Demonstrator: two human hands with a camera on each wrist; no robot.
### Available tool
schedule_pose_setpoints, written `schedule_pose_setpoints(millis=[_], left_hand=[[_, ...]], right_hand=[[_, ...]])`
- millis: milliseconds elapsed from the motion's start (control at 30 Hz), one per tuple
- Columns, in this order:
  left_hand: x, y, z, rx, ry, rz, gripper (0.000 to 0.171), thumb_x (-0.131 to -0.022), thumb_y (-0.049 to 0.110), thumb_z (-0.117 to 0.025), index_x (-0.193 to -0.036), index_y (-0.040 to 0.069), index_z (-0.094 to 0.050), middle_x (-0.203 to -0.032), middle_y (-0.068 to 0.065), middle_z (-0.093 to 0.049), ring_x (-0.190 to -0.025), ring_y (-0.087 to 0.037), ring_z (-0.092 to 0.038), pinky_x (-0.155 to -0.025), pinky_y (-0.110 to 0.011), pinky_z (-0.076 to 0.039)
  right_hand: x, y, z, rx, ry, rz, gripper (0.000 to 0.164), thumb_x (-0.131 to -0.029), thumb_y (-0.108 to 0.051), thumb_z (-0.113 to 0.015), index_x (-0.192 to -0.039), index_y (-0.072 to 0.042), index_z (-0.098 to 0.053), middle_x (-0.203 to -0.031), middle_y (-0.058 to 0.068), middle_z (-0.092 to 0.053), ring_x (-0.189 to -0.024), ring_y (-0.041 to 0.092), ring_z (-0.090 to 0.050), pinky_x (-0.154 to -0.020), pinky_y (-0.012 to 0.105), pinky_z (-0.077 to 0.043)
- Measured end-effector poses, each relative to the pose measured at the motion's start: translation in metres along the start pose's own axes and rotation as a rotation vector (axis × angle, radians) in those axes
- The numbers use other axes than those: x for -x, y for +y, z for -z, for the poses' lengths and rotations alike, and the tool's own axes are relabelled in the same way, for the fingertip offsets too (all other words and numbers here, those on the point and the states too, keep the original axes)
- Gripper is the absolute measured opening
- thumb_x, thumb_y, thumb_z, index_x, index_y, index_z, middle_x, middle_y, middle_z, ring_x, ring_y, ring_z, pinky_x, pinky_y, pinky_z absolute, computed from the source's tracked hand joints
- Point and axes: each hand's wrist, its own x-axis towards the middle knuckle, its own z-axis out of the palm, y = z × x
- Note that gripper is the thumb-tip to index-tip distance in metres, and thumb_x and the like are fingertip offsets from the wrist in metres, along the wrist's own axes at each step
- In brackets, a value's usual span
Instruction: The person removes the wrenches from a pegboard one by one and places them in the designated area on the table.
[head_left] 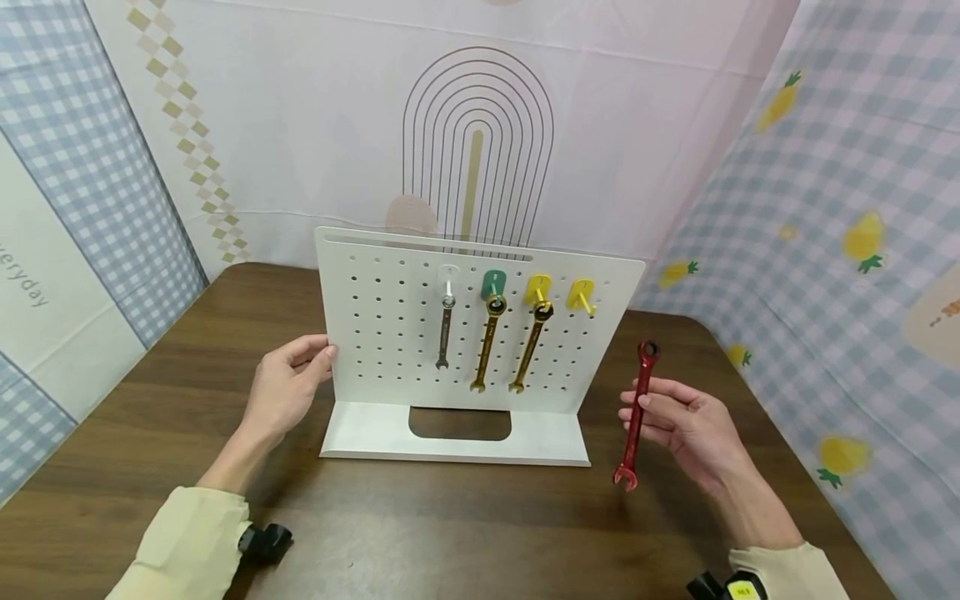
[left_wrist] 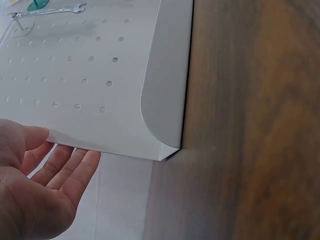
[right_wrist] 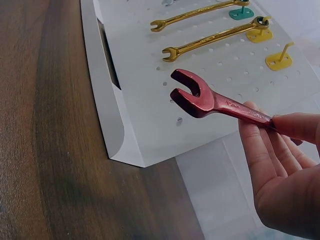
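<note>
My right hand (head_left: 693, 429) pinches a red combination wrench (head_left: 637, 417) by its shaft, between thumb and fingers. The wrench stands nearly upright, ring end up, to the right of a white pegboard (head_left: 390, 333). In the right wrist view its open jaw end points toward the board. My left hand (head_left: 281, 387) holds the board's left edge, thumb at the front and fingers along the edge. A small silver wrench (head_left: 445, 337) hangs on a white hook, a gold wrench (head_left: 486, 346) on a green hook (head_left: 493, 283), and another gold wrench (head_left: 529, 350) on a yellow hook (head_left: 537, 289).
A second yellow hook (head_left: 581, 295) at the board's right carries nothing. The board's base (head_left: 367, 433), with a cut-out, stands on a dark wooden table (head_left: 420, 533). Patterned cloth (head_left: 315, 117) hangs behind and at both sides.
</note>
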Motion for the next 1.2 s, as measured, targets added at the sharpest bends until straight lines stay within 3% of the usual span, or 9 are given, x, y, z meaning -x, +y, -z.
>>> schedule_pose_setpoints(millis=[700, 1200], left_hand=[[-0.004, 0.0, 0.001, -0.035, -0.004, -0.038, 0.034, -0.107, 0.023, -0.065, -0.13, -0.003, -0.069, -0.117, -0.024, -0.073, -0.088, 0.007, -0.068, -0.078, -0.01, -0.056], [-0.005, 0.0, 0.002, -0.12, 0.045, -0.08, 0.022, -0.103, 0.018, -0.071, -0.114, -0.001, -0.075, -0.098, -0.019, -0.077, -0.08, -0.014, -0.075, -0.068, -0.014, -0.056]], right_hand=[[0.0, 0.004, 0.012, 0.006, 0.081, -0.043, 0.026, -0.104, 0.003, -0.062, -0.107, -0.014, -0.081, -0.102, 0.005, -0.083, -0.089, 0.02, -0.081, -0.08, 0.034, -0.065], [0.003, 0.008, 0.028, 0.029, 0.124, -0.077, 0.027, -0.104, 0.0, -0.062, -0.106, -0.019, -0.082, -0.102, 0.003, -0.083, -0.089, 0.018, -0.081, -0.081, 0.033, -0.065]])
